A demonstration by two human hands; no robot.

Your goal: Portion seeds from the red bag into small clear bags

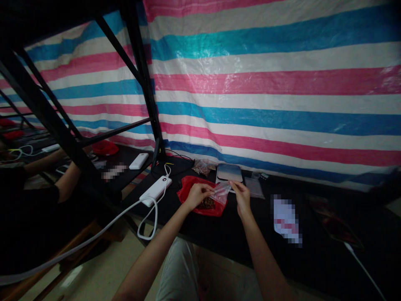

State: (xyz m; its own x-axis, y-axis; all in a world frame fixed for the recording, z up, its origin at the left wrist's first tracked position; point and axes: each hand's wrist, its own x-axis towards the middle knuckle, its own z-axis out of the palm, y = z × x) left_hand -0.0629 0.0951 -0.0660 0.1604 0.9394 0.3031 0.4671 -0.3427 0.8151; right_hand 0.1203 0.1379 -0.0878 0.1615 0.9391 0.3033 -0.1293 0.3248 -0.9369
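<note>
**Two hands hold a small clear bag over a red one**

Two bare hands meet at the middle of a dark counter (238, 234), seen from above by the person who owns them. The left hand (196, 195) pinches one edge of a small clear bag (221, 192), and the right hand (242, 197) pinches the opposite edge, so the bag is stretched between them with its mouth seemingly pulled apart. Both hands are closed on the bag with fingertips rather than a full fist. The bag hangs just above a red bag (194, 196) lying open on the counter, with a brown heap (208, 204) of small pieces inside it; holding it there looks meant to keep any spill over the red bag.

Just behind the hands lies a flat grey scale (229, 172), touching or nearly touching the clear bag's far edge. Beside it sit another filled clear packet (203, 167) and a flat empty packet (254, 187). To the left, a white power bank (156, 190) rests near the counter's edge, its white cable (94, 234) looping down across the foreground. A black metal frame (142, 79) rises at left. Beyond it, another person's arm (67, 182) rests at a neighbouring counter. A striped pink, blue and white tarp (266, 92) fills the background.
</note>
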